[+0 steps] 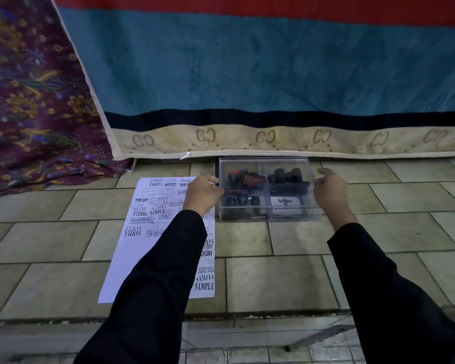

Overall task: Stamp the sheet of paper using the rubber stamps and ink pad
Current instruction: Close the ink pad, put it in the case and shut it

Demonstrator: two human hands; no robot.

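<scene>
A clear plastic box (269, 218) sits on the tiled floor, its transparent lid on. Inside lie several dark rubber stamps (243, 179) and a white ink pad labelled Artline (285, 203). My left hand (204, 193) grips the box's left side and my right hand (329, 190) holds its right side. A white sheet of paper (132, 258) covered with black stamped words lies flat to the left of the box, partly hidden under my left sleeve.
A blue, red and beige blanket (273, 74) hangs just behind the box, its hem touching the floor. A purple patterned cloth (32, 101) drapes at the left. Beige floor tiles (286, 282) stretch in front, ending in a step edge near me.
</scene>
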